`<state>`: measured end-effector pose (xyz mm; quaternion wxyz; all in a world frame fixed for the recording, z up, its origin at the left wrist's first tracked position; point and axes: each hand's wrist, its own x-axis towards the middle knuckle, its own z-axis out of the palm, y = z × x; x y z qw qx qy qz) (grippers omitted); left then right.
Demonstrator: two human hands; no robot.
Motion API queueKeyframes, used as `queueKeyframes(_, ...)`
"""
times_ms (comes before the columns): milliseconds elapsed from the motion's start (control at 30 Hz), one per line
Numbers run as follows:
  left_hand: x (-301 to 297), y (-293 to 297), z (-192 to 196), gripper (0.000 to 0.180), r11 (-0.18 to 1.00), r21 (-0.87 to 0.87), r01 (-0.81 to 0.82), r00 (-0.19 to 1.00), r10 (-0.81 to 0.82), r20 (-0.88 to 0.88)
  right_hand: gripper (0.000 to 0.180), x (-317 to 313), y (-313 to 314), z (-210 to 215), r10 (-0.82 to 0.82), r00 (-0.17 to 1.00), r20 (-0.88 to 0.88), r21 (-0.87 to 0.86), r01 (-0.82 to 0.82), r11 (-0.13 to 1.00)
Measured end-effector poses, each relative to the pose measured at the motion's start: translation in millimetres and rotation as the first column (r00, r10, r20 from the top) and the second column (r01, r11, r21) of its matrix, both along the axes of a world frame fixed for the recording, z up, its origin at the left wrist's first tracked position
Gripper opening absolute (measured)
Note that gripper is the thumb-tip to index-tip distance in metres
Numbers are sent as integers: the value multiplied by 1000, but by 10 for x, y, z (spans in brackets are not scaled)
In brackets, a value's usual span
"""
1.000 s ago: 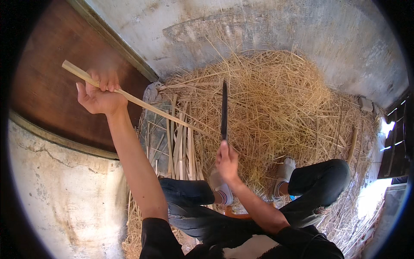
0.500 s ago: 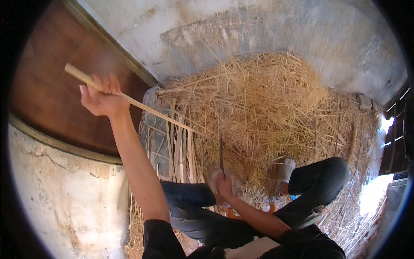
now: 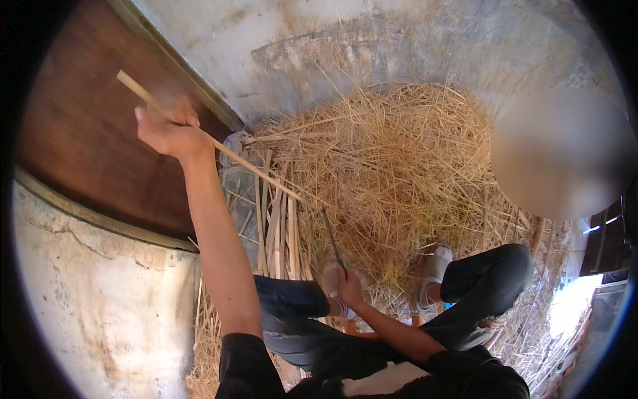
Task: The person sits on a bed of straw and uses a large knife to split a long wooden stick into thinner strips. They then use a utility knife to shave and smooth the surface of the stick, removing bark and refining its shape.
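My left hand (image 3: 174,135) is raised at the upper left, its fingers closed around a long pale strip of bamboo or wood (image 3: 256,169). The strip slants down to the right, its lower end over the edge of the straw. Low between my knees, my right hand (image 3: 349,287) grips a knife (image 3: 332,238) with a long, thin, dark blade pointing up and slightly left. The grip itself is hidden in my fist. The blade's tip is close to the strip's lower end; I cannot tell whether they touch.
A large straw heap (image 3: 399,146) lies against the stained wall (image 3: 319,40). Several split strips (image 3: 276,233) lie left of my knee. A brown door-like panel (image 3: 86,133) stands at left. My shoes (image 3: 438,259) rest by the straw. A round blur hides part of the right side.
My left hand has shifted right and slightly up with the strip, and its fingers are closed more tightly. The knife's blade has tilted to the left.
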<state>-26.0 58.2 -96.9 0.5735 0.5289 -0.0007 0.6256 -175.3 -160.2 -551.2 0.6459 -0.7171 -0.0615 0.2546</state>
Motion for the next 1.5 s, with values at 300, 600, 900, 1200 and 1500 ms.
queueKeyframes(300, -52, 143, -99, 39, 991, 135, -9, 1000, 7, 20, 34, 1026, 85, 2399, -229, 971, 65, 624, 140, 769)
queueKeyframes(600, 120, -69, -17, 36, 992, 80, 99, 994, -102, 38, 51, 60, -24, -202, -54, 966, 254, -44, 68, 997)
queueKeyframes(900, 68, -76, -64, 36, 996, 76, 43, 999, -44, 19, 43, 21, 114, 748, -40, 998, -53, 192, 50, 980)
queueKeyframes(1200, -13, 122, -232, 31, 965, 89, -245, 968, 249, -33, 34, 1011, -403, 2818, -116, 990, -80, 719, 138, 681)
queueKeyframes(1500, -545, 505, -2849, 49, 932, -326, -159, 893, -5, -451, 34, 1293, -936, 2145, -334, 858, -391, 622, 514, 591)
